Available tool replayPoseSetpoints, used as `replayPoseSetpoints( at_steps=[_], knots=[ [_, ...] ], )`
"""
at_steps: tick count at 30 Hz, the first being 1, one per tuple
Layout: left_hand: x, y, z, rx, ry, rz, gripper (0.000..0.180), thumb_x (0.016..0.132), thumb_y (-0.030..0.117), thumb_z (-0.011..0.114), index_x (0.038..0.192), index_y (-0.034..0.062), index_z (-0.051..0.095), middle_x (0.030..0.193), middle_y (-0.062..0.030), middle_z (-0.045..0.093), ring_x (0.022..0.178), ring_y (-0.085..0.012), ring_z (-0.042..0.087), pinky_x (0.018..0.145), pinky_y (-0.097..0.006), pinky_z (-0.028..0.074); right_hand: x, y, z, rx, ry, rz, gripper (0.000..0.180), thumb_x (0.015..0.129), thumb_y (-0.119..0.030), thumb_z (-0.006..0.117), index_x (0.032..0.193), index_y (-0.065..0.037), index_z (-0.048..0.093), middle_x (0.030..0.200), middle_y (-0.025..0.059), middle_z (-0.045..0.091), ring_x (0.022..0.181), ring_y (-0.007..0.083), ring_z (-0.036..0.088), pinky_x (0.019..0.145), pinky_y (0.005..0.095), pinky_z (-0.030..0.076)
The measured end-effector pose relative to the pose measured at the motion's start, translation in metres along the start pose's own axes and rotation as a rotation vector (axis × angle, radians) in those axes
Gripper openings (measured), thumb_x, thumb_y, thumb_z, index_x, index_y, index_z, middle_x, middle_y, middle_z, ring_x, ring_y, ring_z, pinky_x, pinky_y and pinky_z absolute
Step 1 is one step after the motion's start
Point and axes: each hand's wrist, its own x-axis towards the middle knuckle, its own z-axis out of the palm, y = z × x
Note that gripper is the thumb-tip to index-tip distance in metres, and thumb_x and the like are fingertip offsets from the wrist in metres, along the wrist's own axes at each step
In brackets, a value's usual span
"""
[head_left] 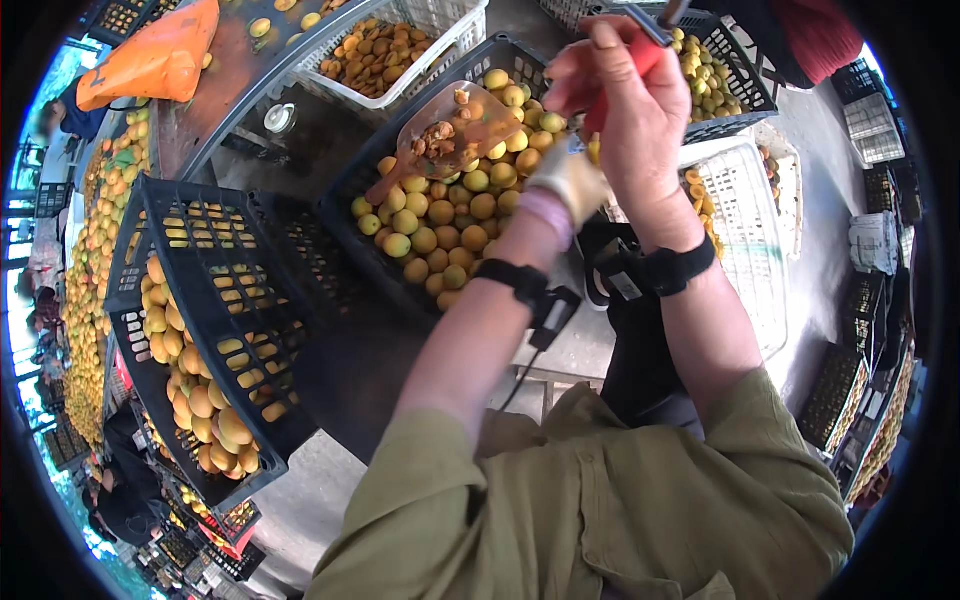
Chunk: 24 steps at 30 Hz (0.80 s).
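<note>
My right hand [640,115], bare, is raised at the upper middle with its fingers closed round the red handle of a tool [648,50]. Metal shows at the tool's upper end, but its exact kind I cannot make out. Just below and left, my left hand [570,185] wears a pale glove. Its fingers are blurred and partly hidden, so what it holds is unclear; a bit of yellow shows beside it. Both hands are over the right side of a dark crate [335,200] filled with apricots [440,212]. A translucent pinkish scoop [400,150] with brown pits [437,138] lies on these apricots.
Left stands a tilted black crate [215,330] with more apricots. Ahead is a white crate [378,98] of halved fruit. A black crate [765,105] of greenish fruit and a white basket [755,270] stand right. An orange bag [150,65] lies on a table at upper left.
</note>
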Motion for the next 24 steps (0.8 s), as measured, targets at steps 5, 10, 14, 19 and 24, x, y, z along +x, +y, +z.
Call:
replayPoseSetpoints(
  at_steps=[5, 10, 14, 19, 24],
  knots=[
    [-0.017, 0.000, 0.014, -0.820, 0.195, -0.693, 0.025, 0.086, 0.024, 0.056, 0.104, 0.0056, 0.055, 0.102, -0.0185, 0.062, 0.094, -0.0330, 0.059, 0.081, -0.041, 0.047, 0.001, 0.001, -0.010, -0.053, 0.011, 0.038, 0.026, 0.097, -0.030, 0.054, 0.107, -0.005, 0.056, 0.075, 0.0055, 0.064, 0.057, 0.0101, 0.060, 0.049, 0.0200, 0.044],
    [-0.105, -0.073, -0.038, -0.676, 0.984, -0.846, 0.021, 0.082, 0.016, 0.061, 0.095, -0.0009, 0.061, 0.082, -0.0053, 0.060, 0.071, -0.0179, 0.056, 0.066, -0.032, 0.047, 0.004, 0.001, -0.009, 0.006, -0.024, 0.273, 0.017, 0.096, -0.022, 0.056, 0.099, -0.006, 0.053, 0.072, 0.0023, 0.060, 0.056, 0.0083, 0.057, 0.047, 0.0198, 0.044],
    [-0.156, -0.098, -0.084, 0.611, 0.290, -1.049, 0.040, 0.075, 0.016, 0.066, 0.112, 0.0048, 0.057, 0.108, -0.0159, 0.061, 0.095, -0.0318, 0.063, 0.084, -0.037, 0.051, 0.000, 0.013, 0.002, 0.065, -0.146, 0.331, 0.018, 0.096, -0.021, 0.057, 0.099, -0.005, 0.052, 0.074, 0.0028, 0.060, 0.055, 0.0090, 0.057, 0.048, 0.0201, 0.044],
    [-0.169, -0.128, -0.092, 0.967, -0.299, -0.905, 0.040, 0.076, 0.020, 0.068, 0.113, 0.0106, 0.054, 0.107, -0.0114, 0.060, 0.098, -0.0323, 0.063, 0.086, -0.038, 0.051, -0.002, 0.014, 0.008, 0.081, -0.215, 0.317, 0.014, 0.097, -0.016, 0.054, 0.092, -0.004, 0.050, 0.071, 0.0008, 0.057, 0.058, 0.0075, 0.054, 0.051, 0.0203, 0.044],
    [-0.169, -0.154, -0.104, 0.388, -0.130, -1.059, 0.038, 0.080, 0.023, 0.066, 0.112, 0.0061, 0.056, 0.102, -0.0130, 0.064, 0.089, -0.0261, 0.065, 0.074, -0.036, 0.052, 0.002, 0.024, 0.000, -0.158, -0.263, 0.258, 0.031, 0.094, -0.033, 0.057, 0.096, -0.003, 0.050, 0.076, 0.0035, 0.056, 0.065, 0.0102, 0.055, 0.055, 0.0245, 0.046]
  ],
)
